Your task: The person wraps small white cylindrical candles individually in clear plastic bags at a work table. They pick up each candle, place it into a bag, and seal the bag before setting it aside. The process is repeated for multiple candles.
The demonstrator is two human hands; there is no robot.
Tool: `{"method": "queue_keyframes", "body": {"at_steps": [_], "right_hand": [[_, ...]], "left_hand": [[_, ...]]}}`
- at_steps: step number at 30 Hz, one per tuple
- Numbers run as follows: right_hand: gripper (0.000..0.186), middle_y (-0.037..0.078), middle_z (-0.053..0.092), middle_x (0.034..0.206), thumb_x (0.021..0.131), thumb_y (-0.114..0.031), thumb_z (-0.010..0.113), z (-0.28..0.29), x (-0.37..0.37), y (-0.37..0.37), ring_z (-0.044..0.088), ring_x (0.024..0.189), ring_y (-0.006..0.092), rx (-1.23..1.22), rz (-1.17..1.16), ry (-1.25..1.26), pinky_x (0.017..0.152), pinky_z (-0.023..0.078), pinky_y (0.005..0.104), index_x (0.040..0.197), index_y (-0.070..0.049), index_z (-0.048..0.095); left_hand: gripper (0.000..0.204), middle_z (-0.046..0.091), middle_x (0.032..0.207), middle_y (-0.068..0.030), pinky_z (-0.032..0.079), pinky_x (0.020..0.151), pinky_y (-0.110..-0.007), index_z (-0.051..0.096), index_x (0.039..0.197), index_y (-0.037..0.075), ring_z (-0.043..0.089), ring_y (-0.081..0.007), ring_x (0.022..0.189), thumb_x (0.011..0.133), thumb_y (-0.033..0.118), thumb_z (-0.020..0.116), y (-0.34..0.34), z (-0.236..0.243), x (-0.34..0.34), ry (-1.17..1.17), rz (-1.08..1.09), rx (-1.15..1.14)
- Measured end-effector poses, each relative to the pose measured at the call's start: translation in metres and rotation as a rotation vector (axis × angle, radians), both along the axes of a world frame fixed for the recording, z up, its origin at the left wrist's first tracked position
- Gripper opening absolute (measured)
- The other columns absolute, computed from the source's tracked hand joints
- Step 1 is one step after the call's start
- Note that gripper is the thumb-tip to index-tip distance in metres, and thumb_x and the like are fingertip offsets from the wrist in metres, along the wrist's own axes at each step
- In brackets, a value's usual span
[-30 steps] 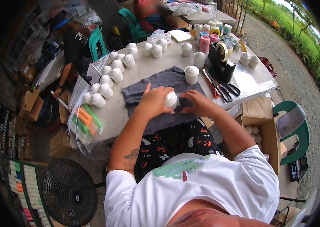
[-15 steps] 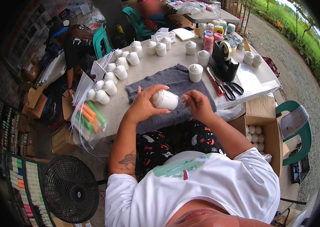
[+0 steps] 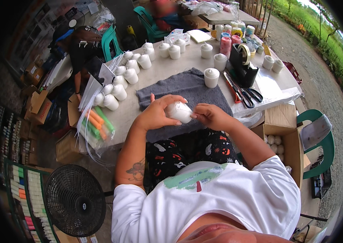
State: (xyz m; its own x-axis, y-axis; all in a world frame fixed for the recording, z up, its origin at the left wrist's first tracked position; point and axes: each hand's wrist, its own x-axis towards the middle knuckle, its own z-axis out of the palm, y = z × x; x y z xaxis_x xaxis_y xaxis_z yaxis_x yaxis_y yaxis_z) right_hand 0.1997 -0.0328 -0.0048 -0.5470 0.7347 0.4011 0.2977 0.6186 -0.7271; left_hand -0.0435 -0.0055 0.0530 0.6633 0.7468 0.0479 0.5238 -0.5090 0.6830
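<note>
My left hand [image 3: 157,114] is wrapped round a short white pillar candle [image 3: 179,112], which lies tilted above a dark grey towel [image 3: 175,87]. The candle looks glossy, as if covered in clear plastic film. At its right end, my right hand [image 3: 211,116] pinches the edge of that film; the pinched bit itself is mostly hidden by the fingertips. A similar white candle [image 3: 211,77] stands upright on the towel's far right corner. Several more white candles [image 3: 131,76] stand in rows on the table's left side, wrapped and with pointed tops.
Beyond the towel on the right are scissors [image 3: 247,97], a cutter [image 3: 232,84] and a black tape dispenser [image 3: 242,69]. Orange and green sticks [image 3: 98,120] lie at the table's left edge. A carton [image 3: 286,135] of white rounds stands right; a black fan [image 3: 75,200] stands lower left.
My right hand has moved slightly left and down, closer to the candle's end. The candle has turned a little, its right end dipping lower. My left hand keeps its hold.
</note>
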Motion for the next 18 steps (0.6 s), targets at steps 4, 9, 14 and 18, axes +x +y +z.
{"method": "queue_keyframes", "body": {"at_steps": [4,9,14,18], "right_hand": [[0.015,0.012,0.057,0.079,0.087,-0.015,0.067,-0.006,0.013,-0.009,0.058,0.078,0.0329,0.061,-0.047,-0.068,0.071,0.047,0.0400,0.087,-0.002,0.060],[0.015,0.011,0.058,0.084,0.083,-0.010,0.070,0.011,-0.002,-0.024,0.058,0.081,0.0313,0.236,-0.238,0.063,0.074,0.048,0.0379,0.092,-0.004,0.060],[0.014,0.010,0.058,0.084,0.083,-0.008,0.070,-0.010,0.002,-0.005,0.058,0.079,0.0278,0.243,-0.137,0.113,0.071,0.048,0.0340,0.091,-0.003,0.059],[0.013,0.010,0.058,0.080,0.087,-0.012,0.068,-0.030,0.006,0.003,0.057,0.072,0.0231,0.010,-0.300,0.274,0.065,0.046,0.0318,0.089,-0.003,0.059]], "left_hand": [[0.063,0.058,0.125,0.0023,-0.011,0.106,-0.066,0.059,0.120,0.027,0.047,-0.0215,0.127,0.062,0.024,0.082,-0.003,0.001,0.012,0.067,-0.026,0.059],[0.067,0.057,0.129,0.0006,-0.011,0.106,-0.066,0.059,0.123,0.026,0.040,-0.0233,0.134,0.061,0.022,0.083,-0.007,-0.002,0.027,0.159,-0.047,0.148],[0.062,0.054,0.132,0.0023,-0.013,0.103,-0.071,0.059,0.124,0.027,0.038,-0.0245,0.136,0.066,0.017,0.077,-0.002,-0.007,0.039,0.291,-0.082,0.310],[0.064,0.046,0.142,0.0029,-0.013,0.102,-0.073,0.056,0.129,0.028,0.025,-0.0265,0.142,0.069,0.014,0.072,0.013,-0.007,0.041,0.543,-0.135,0.422]]}}
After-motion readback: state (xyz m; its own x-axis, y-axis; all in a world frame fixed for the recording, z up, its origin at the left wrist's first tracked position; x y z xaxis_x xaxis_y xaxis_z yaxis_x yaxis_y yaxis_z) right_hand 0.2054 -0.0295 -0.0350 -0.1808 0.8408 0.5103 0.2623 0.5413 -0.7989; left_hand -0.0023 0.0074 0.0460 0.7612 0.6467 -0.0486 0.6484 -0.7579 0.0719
